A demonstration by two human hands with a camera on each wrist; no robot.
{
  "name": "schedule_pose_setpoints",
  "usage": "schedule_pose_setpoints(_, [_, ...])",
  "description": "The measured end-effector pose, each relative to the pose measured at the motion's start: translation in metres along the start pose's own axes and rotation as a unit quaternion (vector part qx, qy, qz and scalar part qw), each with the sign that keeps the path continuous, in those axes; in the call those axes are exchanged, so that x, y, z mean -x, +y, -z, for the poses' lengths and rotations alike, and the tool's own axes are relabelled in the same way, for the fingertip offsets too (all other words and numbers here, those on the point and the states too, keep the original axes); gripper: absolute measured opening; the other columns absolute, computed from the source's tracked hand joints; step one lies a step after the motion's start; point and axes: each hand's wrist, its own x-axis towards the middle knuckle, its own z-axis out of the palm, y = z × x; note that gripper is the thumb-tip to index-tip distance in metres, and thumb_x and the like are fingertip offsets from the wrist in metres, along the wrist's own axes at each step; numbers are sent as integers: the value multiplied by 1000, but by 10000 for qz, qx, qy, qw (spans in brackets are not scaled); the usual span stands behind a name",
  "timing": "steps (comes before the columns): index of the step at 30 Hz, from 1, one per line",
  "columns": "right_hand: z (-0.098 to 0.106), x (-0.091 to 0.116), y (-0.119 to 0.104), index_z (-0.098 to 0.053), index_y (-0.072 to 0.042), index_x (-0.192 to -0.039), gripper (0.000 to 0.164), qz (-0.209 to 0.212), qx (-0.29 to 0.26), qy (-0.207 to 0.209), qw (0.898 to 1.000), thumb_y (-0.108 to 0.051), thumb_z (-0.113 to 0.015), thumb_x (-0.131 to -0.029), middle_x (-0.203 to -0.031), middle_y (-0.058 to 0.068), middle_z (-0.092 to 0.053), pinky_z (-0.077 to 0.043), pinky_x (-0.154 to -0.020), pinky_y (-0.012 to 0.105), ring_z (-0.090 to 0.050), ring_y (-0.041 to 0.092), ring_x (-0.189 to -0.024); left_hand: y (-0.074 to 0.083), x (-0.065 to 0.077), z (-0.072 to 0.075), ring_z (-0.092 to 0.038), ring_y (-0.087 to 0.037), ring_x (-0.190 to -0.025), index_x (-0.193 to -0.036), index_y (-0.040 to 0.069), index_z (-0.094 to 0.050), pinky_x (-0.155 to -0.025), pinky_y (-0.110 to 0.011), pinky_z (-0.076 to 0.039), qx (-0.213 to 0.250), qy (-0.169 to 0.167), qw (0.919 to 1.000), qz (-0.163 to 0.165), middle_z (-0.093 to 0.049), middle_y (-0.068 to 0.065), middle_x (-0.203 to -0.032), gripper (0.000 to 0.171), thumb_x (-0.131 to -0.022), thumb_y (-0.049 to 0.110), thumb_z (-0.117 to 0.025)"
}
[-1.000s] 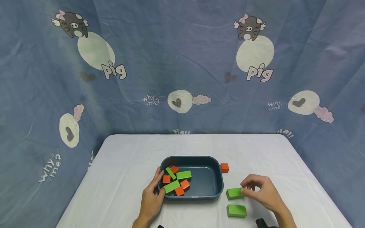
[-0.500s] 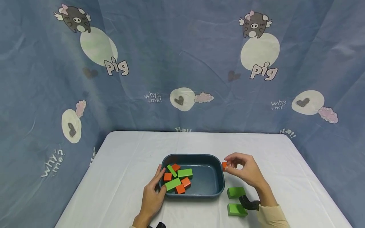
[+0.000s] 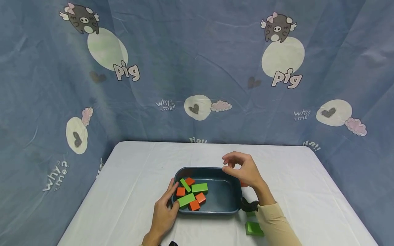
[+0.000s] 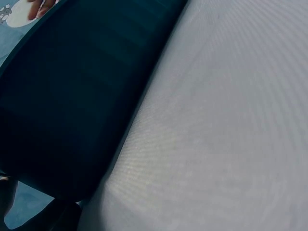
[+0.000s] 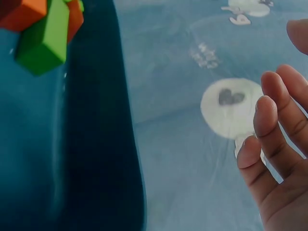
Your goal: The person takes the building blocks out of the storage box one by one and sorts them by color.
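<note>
A dark blue tray (image 3: 221,194) stands on the white table, with several green and orange blocks gathered in its left half, among them a long green block (image 3: 186,200). My left hand (image 3: 163,212) rests against the tray's left end, fingers spread along the rim and thumb at the near corner. Above the far right rim hovers my right hand (image 3: 246,169), fingers loosely bent and apart from the thumb, with nothing between them. In the right wrist view its relaxed fingers (image 5: 274,126) are bare, beside the tray wall and a green block (image 5: 45,41).
Just right of the tray lies an orange block (image 3: 243,183), partly hidden by my right wrist. Two green blocks, a nearer one (image 3: 253,229) and a mostly covered one (image 3: 250,214), lie by my right sleeve (image 3: 275,222). A blue printed cloth (image 3: 172,68) hangs behind the table.
My right hand has moved from the upper green block, past the orange block, to the tray's far right rim. The left hand stays on the tray, and the blocks appear unmoved.
</note>
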Motion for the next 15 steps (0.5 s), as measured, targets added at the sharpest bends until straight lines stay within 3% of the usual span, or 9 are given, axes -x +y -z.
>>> schedule_pose_setpoints(8, [-23, -22, 1, -72, 1, -107, 25, 209, -155, -68, 9996, 5, -77, -82, -88, 18, -69, -55, -69, 36, -61, 26, -71, -3, -2, 3, -43, -22, -141, -145, 9, -57, -108, -13, -29, 39, 54, 9999, -124, -44, -10, -156, 69, -80, -12, -63])
schedule_pose_setpoints(15, [-37, -30, 14, -73, -2, -106, 24, 15, -237, -38, 9997, 4, -77, -82, -87, 11, -71, -58, -74, 39, -65, 27, -72, -4, -1, 3, -44, -22, -140, -144, 10, -59, -109, -12, -28, 52, 67, 9999, -126, -45, -9, -155, 69, -79, -12, -65])
